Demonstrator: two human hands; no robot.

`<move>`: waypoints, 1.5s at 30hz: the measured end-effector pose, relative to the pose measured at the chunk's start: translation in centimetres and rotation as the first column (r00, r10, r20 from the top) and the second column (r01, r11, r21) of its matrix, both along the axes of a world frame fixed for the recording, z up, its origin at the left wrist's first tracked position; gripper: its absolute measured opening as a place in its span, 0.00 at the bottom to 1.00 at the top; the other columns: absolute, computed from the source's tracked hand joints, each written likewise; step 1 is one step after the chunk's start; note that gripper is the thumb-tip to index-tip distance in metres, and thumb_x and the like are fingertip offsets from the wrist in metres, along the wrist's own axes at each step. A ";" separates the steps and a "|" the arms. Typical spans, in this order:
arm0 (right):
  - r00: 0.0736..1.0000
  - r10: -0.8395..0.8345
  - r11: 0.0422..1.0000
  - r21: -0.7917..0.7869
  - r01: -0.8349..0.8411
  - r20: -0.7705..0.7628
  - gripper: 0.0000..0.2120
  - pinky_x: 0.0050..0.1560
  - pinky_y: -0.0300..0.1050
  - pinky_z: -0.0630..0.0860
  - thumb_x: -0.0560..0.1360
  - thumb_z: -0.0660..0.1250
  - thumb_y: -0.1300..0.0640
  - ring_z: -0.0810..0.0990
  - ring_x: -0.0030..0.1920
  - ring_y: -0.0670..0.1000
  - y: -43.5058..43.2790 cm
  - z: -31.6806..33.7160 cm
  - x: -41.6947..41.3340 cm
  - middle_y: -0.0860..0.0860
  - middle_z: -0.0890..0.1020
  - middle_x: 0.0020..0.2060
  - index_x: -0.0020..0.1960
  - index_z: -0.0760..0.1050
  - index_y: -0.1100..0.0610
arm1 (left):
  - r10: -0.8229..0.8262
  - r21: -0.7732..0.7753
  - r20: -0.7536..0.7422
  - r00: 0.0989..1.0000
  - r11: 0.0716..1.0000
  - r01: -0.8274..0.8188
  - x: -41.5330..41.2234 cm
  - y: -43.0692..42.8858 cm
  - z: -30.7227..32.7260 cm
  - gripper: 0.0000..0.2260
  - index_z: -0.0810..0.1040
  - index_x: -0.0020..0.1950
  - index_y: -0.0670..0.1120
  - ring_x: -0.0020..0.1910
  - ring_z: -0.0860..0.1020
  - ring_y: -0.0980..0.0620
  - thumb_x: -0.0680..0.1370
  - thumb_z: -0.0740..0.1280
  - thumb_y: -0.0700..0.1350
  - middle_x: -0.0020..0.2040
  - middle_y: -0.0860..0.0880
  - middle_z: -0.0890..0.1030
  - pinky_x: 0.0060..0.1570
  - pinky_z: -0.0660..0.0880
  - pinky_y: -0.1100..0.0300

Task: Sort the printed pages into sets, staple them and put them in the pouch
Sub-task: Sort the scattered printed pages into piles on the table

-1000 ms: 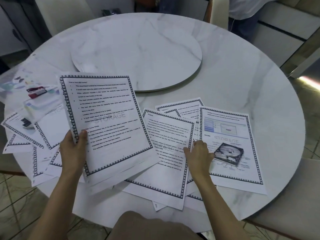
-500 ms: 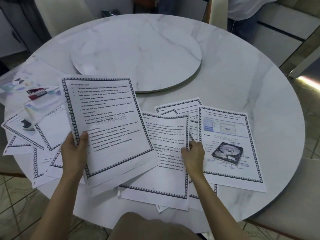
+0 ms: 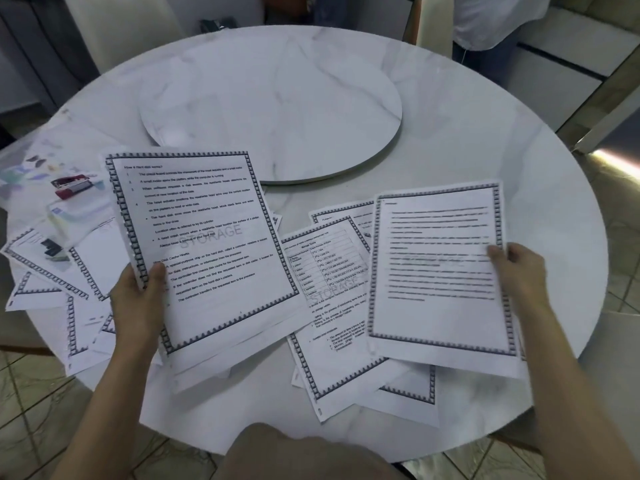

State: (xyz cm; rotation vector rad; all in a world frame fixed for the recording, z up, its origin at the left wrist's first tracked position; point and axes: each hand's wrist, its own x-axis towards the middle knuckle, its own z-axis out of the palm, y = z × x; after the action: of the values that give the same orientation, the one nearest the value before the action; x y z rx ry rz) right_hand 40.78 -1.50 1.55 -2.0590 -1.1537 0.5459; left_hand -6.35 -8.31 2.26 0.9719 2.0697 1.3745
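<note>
- A clear pouch [image 3: 24,168] lies at the 9 o'clock edge of the desk [image 3: 485,140], with a red stapler [image 3: 71,187] just beside it.
- Loose pages [image 3: 41,271] overlap at 8 o'clock.
- The left hand [image 3: 138,299] grips a page stack [image 3: 207,251] by its left edge, thumb on top.
- Overlapping pages [image 3: 329,306] lie flat at 6 o'clock.
- The right hand [image 3: 519,275] pinches a text page [image 3: 440,271] by its right edge at 4 o'clock, thumb on top.
</note>
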 end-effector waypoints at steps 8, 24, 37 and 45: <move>0.994 0.010 0.985 -0.172 0.009 0.110 0.09 0.45 0.46 0.66 0.77 0.63 0.58 0.76 0.46 0.61 -0.7 -2.0 4.6 0.57 0.75 0.34 0.39 0.73 0.59 | 0.000 0.000 0.031 1.000 1.000 0.000 0.0 0.2 -0.3 0.14 0.73 0.63 0.37 0.55 0.74 0.49 0.80 0.60 0.43 0.61 0.39 0.76 0.53 0.68 0.58; 0.965 0.084 0.993 0.057 -0.102 0.250 0.14 0.57 0.48 0.68 0.74 0.65 0.67 0.75 0.54 0.63 -0.4 -2.4 -1.1 0.67 0.74 0.55 0.59 0.74 0.67 | 0.017 0.006 0.036 0.999 1.000 -0.018 -0.3 0.1 -0.5 0.14 0.73 0.63 0.38 0.58 0.75 0.44 0.80 0.60 0.42 0.61 0.39 0.76 0.56 0.69 0.56; 0.810 0.537 0.842 -0.219 -0.494 0.237 0.19 0.61 0.46 0.64 0.77 0.63 0.59 0.67 0.62 0.58 0.4 -5.1 -13.0 0.60 0.71 0.59 0.66 0.68 0.64 | 0.015 0.026 0.032 0.999 1.000 -0.016 -0.9 -0.5 -0.6 0.13 0.73 0.63 0.38 0.56 0.75 0.46 0.80 0.60 0.42 0.61 0.39 0.77 0.55 0.68 0.56; 0.825 0.510 0.858 -0.209 -0.469 0.244 0.21 0.62 0.49 0.64 0.75 0.64 0.61 0.67 0.63 0.58 0.8 -5.2 -14.4 0.60 0.70 0.60 0.67 0.67 0.62 | 0.012 0.009 0.039 0.999 1.000 -0.013 -1.1 -0.6 -1.1 0.14 0.73 0.63 0.38 0.58 0.75 0.43 0.80 0.60 0.42 0.61 0.39 0.76 0.56 0.69 0.54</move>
State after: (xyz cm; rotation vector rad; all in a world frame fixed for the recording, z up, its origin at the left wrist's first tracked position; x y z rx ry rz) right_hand 26.33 -0.72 -3.61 -1.9975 -1.9036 0.5875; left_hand -7.43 -8.89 1.20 0.9297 2.0457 1.3991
